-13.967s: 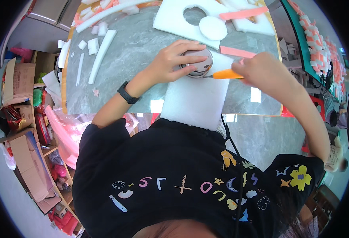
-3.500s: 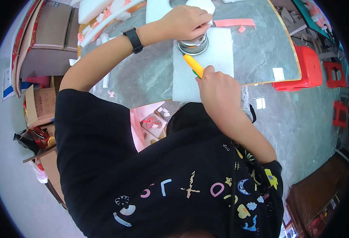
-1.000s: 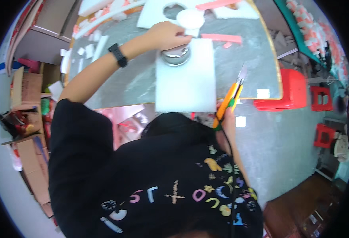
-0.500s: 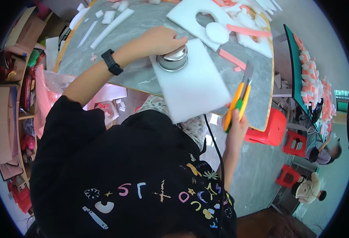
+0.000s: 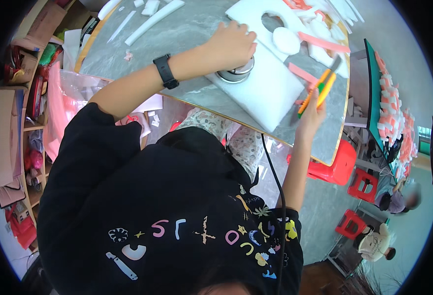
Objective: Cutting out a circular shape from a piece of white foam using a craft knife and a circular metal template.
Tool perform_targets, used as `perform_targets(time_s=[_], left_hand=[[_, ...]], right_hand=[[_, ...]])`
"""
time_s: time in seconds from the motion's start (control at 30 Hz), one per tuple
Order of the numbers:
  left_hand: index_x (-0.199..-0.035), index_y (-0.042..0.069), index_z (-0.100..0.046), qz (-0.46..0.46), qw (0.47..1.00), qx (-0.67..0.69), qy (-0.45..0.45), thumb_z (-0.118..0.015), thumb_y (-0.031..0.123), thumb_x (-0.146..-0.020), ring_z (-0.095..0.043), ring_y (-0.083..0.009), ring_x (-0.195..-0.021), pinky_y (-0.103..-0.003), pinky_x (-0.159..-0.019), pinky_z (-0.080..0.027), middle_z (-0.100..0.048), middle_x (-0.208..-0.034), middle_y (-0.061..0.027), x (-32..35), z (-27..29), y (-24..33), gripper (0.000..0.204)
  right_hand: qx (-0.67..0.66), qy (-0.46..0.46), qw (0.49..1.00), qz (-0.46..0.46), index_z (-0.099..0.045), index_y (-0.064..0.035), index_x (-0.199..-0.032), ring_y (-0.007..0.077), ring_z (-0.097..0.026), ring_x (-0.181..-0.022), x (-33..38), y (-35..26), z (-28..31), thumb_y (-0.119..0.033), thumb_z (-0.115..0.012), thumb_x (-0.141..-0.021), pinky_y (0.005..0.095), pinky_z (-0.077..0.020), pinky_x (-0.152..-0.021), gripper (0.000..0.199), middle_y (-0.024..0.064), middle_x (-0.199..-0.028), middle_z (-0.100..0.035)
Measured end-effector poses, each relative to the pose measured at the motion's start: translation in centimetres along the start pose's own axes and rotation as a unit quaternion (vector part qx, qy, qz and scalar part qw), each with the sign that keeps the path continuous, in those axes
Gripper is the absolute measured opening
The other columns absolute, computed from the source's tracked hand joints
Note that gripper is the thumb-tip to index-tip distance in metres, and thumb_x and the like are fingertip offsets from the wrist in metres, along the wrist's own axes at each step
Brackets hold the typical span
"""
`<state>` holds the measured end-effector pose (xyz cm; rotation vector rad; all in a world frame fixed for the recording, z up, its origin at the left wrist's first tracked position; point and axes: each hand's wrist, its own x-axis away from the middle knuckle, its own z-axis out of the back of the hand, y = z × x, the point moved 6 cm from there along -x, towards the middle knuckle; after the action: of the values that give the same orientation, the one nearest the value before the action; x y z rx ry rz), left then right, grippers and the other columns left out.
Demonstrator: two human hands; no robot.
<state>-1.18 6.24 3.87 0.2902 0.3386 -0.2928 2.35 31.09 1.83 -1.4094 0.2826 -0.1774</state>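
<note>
Head view, upper centre of frame: your left hand lies palm-down with fingers curled together over a round metal tin, pressing it onto a white foam sheet. The fingertips themselves are hidden behind the knuckles, so how they sit on the tin cannot be told. A black wristband sits on that forearm.

Your right hand, right of centre, is closed around the lower end of an orange and yellow utility knife; its dark blade end points up toward the upper right. The knife is just off the right edge of the foam sheet, not touching the tin.

The sheet rests on a grey table. Above it lies a larger white foam piece with a round hole, a cut-out foam disc beside the hole, and pink foam strips. Red stools stand at lower right.
</note>
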Motion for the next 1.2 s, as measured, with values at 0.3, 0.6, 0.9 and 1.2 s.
perform_targets(time_s=[0.3,0.6,0.9,1.2], left_hand=[[-0.106,0.008,-0.059,-0.236,0.935,0.229,-0.131,-0.048,0.003,-0.08,-0.059,-0.0268,-0.091,-0.038,-0.079,-0.047,-0.059,-0.1,-0.0106,-0.5,-0.2,1.9,0.029],[-0.098,0.009,-0.062,-0.209,0.929,0.263,-0.154,-0.046,0.025,-0.09,-0.059,-0.0237,-0.086,-0.036,-0.076,-0.046,-0.063,-0.088,-0.0073,-0.5,-0.6,2.3,0.025],[-0.081,0.008,-0.061,-0.227,0.92,0.247,-0.202,-0.041,0.028,-0.09,-0.058,-0.0271,-0.081,-0.04,-0.072,-0.044,-0.062,-0.081,-0.0084,-0.7,-1.3,2.6,0.03],[-0.071,0.005,-0.052,-0.232,0.931,0.226,-0.17,-0.043,0.025,-0.086,-0.054,-0.0308,-0.071,-0.043,-0.063,-0.042,-0.055,-0.071,-0.0117,-0.8,-1.3,2.6,0.026]], right_hand=[[0.346,-0.085,0.933,0.04,-0.06,0.0002,-0.094,0.007,-0.042,-0.05,0.9,-0.6,10.3,-0.017,-0.063,-0.085,0.0244,-0.0311,-0.045,0.019,0.0,-0.061,-0.05],[0.449,-0.313,0.829,0.112,-0.056,-0.0076,-0.116,0.0213,-0.057,-0.055,8.3,-6.8,1.6,-0.015,-0.068,-0.079,0.0325,-0.0415,-0.051,0.039,0.0109,-0.066,-0.058],[0.534,-0.336,0.703,0.327,-0.044,-0.0213,-0.136,0.0211,-0.053,-0.045,10.4,-8.4,-5.8,-0.02,-0.067,-0.079,0.0339,-0.0424,-0.043,0.061,0.0043,-0.058,-0.048],[0.54,-0.312,0.711,0.324,-0.046,-0.0177,-0.133,0.0198,-0.052,-0.04,11.2,-7.7,-7.4,-0.019,-0.067,-0.079,0.0341,-0.0403,-0.038,0.059,0.0037,-0.056,-0.048]])
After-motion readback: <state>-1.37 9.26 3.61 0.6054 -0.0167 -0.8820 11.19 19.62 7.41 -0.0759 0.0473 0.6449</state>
